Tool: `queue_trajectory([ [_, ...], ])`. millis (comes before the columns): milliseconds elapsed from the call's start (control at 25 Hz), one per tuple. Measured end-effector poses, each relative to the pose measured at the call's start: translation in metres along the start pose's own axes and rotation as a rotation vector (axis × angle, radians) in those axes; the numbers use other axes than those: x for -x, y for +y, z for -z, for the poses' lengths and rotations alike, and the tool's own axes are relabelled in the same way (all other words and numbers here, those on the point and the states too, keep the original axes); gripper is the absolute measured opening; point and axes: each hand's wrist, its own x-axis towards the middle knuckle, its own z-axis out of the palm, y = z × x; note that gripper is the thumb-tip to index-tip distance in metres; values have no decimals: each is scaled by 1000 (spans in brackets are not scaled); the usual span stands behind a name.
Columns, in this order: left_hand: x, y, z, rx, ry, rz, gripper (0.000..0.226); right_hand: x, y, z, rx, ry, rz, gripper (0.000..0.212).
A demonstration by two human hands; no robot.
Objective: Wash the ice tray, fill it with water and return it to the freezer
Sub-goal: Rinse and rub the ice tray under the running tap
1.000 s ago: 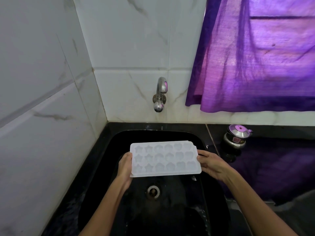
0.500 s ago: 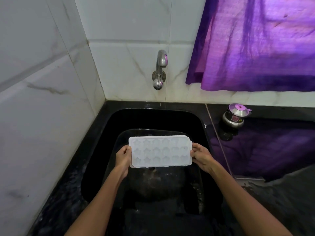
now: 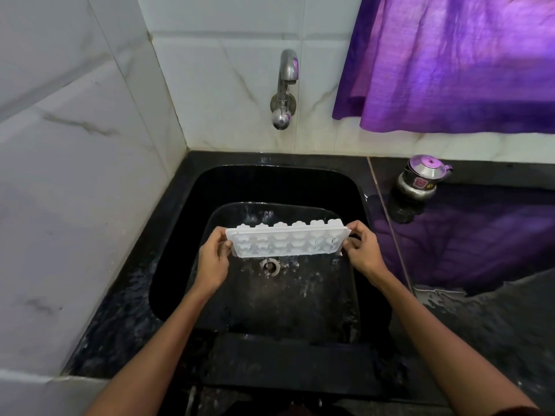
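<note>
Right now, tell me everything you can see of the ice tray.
The ice tray is white, translucent plastic, a rectangle with rows of small shaped moulds and a thin flat rim. It is tipped steeply, its far long edge raised and the bumpy undersides of the moulds showing along the top. It hangs over the black sink, above the drain. The left hand grips its left end, the right hand its right end.
</note>
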Motion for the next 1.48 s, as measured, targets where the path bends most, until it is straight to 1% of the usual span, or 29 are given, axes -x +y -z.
queue_trajectory([
  [80,3,9,7,-53,-18,-121,37,0,-8,8,27,-10,90,42],
  [200,3,27,16,-158,7,-294,30,1,-20,21,45,24,203,42],
  [280,5,43,22,-157,14,-342,29,4,-28,32,74,44,301,44],
  [360,10,54,25,-161,20,-391,21,7,-31,40,125,76,419,42],
  [400,12,57,26,-197,8,-379,16,11,-29,42,155,90,487,34],
  [440,14,55,27,-246,-14,-341,17,15,-24,42,195,91,555,23],
  [480,16,53,26,-324,-51,-256,23,20,-16,40,256,74,607,15],
  [520,18,49,24,-382,-130,-180,26,24,-5,37,330,38,620,13],
  [560,20,40,22,-439,-221,-145,24,28,5,34,399,-7,597,18],
  [600,23,35,22,-490,-326,-165,21,29,11,33,452,-36,571,26],
  [640,25,34,25,-518,-343,-228,20,29,12,34,480,-38,570,31],
  [680,24,34,28,-499,-317,-263,19,28,5,37,494,-15,604,30],
  [720,22,38,35,-448,-265,-294,20,28,-6,42,507,36,670,24],
  [760,22,48,41,-387,-219,-314,23,29,-19,48,521,109,770,17],
  [840,13,54,49,-464,-154,-417,28,29,-36,59,547,249,966,18],
  [880,10,55,49,-581,-143,-492,29,27,-36,58,573,268,1007,17],
  [920,8,50,48,-690,-165,-611,24,25,-32,54,628,245,1009,10],
  [960,7,40,47,-785,-178,-743,13,24,-25,47,710,191,988,4],
  [1000,2,26,45,-822,-207,-872,15,24,-19,39,781,132,952,7],
  [1040,1,21,46,-827,-246,-925,24,25,-12,37,817,96,934,10],
  [1080,2,22,48,-787,-273,-907,22,25,-11,39,805,100,926,11],
  [1160,-2,31,54,-752,-176,-994,6,28,-18,46,706,199,941,9],
  [1200,-1,36,55,-742,-153,-993,8,30,-20,48,662,240,946,11],
  [1280,-1,33,53,-796,-246,-922,7,33,-17,44,696,219,903,9],
  [1320,-4,26,46,-830,-275,-873,21,35,-15,38,748,162,861,7],
  [1360,-4,20,39,-794,-303,-848,34,38,-12,33,780,113,817,9],
  [1400,-2,10,38,-764,-346,-865,36,40,-10,33,775,98,782,12],
  [1440,1,8,39,-749,-345,-886,23,40,-6,35,759,114,780,14],
  [1480,1,4,43,-715,-324,-917,4,42,-5,37,736,130,788,12],
])
